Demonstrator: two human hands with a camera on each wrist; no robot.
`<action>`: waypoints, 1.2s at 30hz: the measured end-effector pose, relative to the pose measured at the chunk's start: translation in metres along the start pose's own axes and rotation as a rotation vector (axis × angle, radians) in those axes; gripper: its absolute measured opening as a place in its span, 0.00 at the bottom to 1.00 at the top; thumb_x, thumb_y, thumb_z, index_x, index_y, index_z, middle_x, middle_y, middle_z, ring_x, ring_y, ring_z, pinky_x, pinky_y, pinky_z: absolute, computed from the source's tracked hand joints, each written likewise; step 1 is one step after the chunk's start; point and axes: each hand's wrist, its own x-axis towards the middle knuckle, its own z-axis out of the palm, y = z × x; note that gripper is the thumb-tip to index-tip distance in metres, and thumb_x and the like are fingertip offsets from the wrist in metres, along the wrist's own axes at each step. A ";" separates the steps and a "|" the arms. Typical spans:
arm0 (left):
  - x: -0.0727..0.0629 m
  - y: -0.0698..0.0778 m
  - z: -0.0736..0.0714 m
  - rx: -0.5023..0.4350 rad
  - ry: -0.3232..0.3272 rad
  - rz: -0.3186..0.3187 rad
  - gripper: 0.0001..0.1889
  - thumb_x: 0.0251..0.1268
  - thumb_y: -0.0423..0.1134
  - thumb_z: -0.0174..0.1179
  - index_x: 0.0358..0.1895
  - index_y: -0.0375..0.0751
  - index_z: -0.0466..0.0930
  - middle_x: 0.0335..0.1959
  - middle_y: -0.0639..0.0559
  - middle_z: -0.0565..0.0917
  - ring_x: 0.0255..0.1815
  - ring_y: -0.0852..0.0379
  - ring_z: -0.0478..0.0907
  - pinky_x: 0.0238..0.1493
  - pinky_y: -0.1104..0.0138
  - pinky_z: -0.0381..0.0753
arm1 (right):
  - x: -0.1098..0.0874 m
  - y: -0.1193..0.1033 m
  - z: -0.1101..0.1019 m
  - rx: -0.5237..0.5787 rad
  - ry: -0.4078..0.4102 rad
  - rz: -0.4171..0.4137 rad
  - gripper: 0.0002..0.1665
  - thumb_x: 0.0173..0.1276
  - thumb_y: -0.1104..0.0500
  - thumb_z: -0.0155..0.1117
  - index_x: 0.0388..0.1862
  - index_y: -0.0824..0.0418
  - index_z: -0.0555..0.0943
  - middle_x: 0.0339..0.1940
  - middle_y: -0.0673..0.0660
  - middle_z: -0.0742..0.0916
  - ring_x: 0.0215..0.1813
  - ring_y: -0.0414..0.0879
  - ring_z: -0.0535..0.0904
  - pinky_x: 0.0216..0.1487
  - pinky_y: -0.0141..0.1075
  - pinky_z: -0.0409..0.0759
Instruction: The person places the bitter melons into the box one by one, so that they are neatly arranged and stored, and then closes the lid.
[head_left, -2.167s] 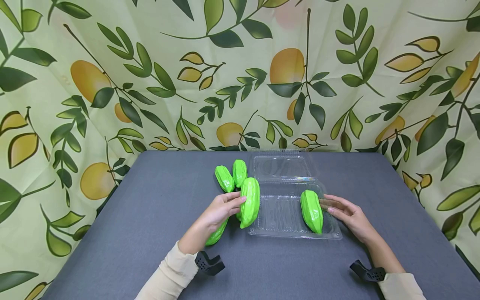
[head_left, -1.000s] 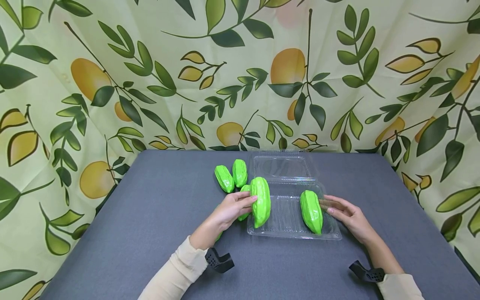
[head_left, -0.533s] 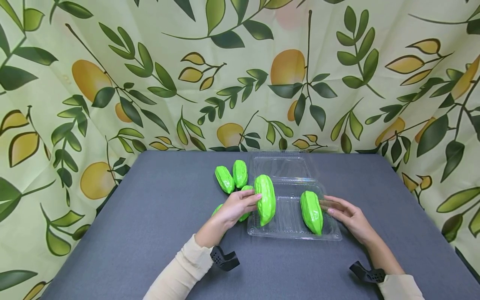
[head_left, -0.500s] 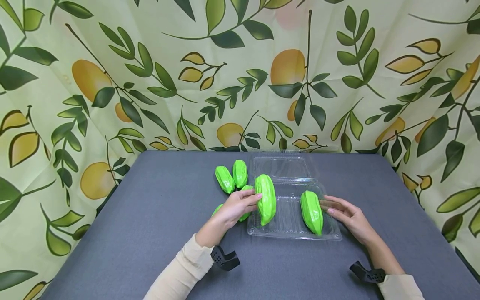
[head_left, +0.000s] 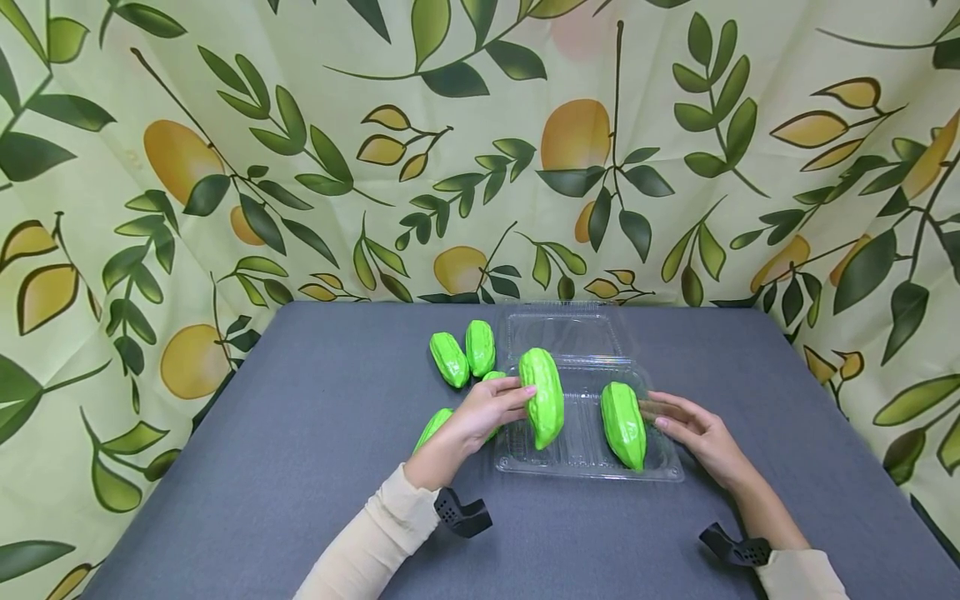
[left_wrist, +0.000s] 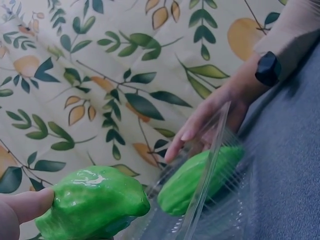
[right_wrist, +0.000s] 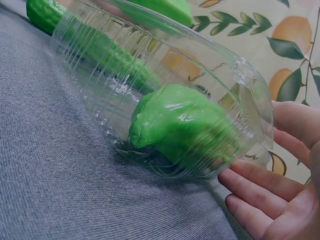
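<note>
My left hand (head_left: 480,412) pinches a glossy green bitter melon (head_left: 544,404) between thumb and fingers, holding it upright over the left part of a clear plastic clamshell container (head_left: 585,473). Another bitter melon (head_left: 624,429) lies inside the container at its right side. My right hand (head_left: 693,429) rests its fairly straight fingers against the container's right wall. In the right wrist view, fingertips (right_wrist: 227,176) touch the clear wall near the melon in the container. The left wrist view shows the held melon (left_wrist: 95,200) with my thumb on its side.
Several more bitter melons lie left of the container: two at the back, the left one (head_left: 448,358) beside the right one (head_left: 480,346), another (head_left: 432,429) nearer, and one partly hidden behind my left hand. The container's lid (head_left: 562,335) lies folded back. A leaf-patterned curtain (head_left: 480,150) hangs behind the grey table (head_left: 337,467).
My left hand has carried the bitter melon rightward, from the container's left edge to over its left part. My right hand and the container have stayed in place.
</note>
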 end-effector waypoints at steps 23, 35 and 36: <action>0.017 -0.006 0.023 0.003 0.025 -0.035 0.24 0.70 0.36 0.55 0.63 0.22 0.68 0.60 0.29 0.77 0.60 0.39 0.78 0.62 0.59 0.81 | 0.000 -0.001 0.000 -0.015 0.009 0.010 0.25 0.71 0.73 0.48 0.67 0.73 0.66 0.56 0.38 0.85 0.56 0.28 0.81 0.51 0.17 0.79; 0.022 -0.006 0.033 0.006 0.031 -0.036 0.24 0.69 0.36 0.57 0.61 0.22 0.70 0.58 0.29 0.79 0.59 0.39 0.80 0.60 0.59 0.82 | 0.000 -0.002 0.001 -0.039 0.012 0.041 0.25 0.72 0.71 0.49 0.67 0.73 0.65 0.55 0.37 0.85 0.55 0.28 0.81 0.51 0.18 0.79; 0.023 -0.007 0.034 0.005 0.032 -0.037 0.24 0.68 0.36 0.57 0.61 0.22 0.70 0.58 0.29 0.79 0.58 0.39 0.80 0.60 0.59 0.82 | 0.000 -0.003 0.001 -0.035 0.010 0.038 0.25 0.72 0.72 0.49 0.67 0.73 0.66 0.56 0.37 0.85 0.55 0.28 0.81 0.51 0.18 0.79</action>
